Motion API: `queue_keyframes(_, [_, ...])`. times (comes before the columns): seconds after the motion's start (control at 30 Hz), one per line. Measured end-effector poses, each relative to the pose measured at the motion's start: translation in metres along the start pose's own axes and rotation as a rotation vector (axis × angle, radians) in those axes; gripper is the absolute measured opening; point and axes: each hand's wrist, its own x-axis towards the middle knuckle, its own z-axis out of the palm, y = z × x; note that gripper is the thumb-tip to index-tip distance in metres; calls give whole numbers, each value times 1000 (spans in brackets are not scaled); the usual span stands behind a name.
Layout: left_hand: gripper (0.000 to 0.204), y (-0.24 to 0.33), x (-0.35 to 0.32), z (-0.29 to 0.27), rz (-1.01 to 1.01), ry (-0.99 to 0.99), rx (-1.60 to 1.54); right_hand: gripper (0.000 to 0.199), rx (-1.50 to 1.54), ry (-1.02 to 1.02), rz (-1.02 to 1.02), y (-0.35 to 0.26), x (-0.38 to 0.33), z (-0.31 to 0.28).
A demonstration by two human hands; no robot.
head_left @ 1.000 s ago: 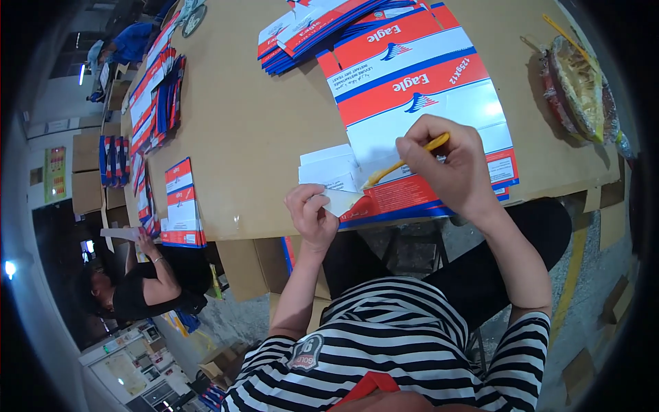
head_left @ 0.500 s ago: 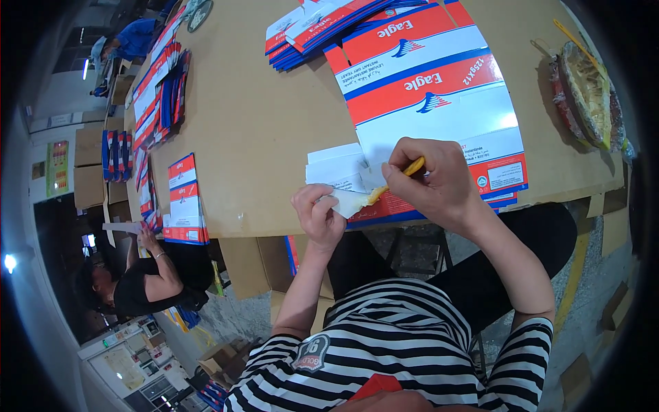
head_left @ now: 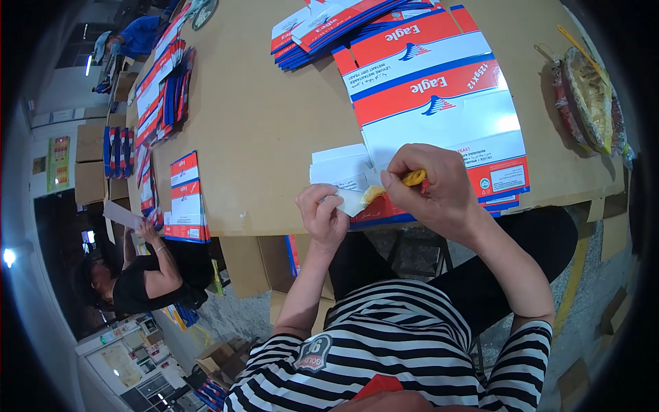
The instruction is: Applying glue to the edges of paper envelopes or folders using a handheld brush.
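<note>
Yellow, slim-handled brush is gripped in the right hand, its yellowish tip at the edge of a white cardboard flap that the left hand pinches. Both sit over the near edge of a flat red, white and blue carton on the tan worktop. Far right stands a plastic-wrapped oval bowl.

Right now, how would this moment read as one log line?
left hand: holds flap | right hand: holds brush, tip at flap | carton: flat on table
</note>
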Motion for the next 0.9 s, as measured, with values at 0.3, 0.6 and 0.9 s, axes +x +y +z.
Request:
queue_keyframes(0.3, [30, 2, 0, -3, -13, -47, 30, 18, -25, -64, -13, -3, -1, -2])
queue_keyframes(0.6, [31, 2, 1, -4, -10, -38, 42, 19, -91, -86, -67, -2, -1, -3])
queue_keyframes(0.9, [33, 0, -2, 0, -1, 1, -2, 25, 49, 38, 87, -4, -2, -11])
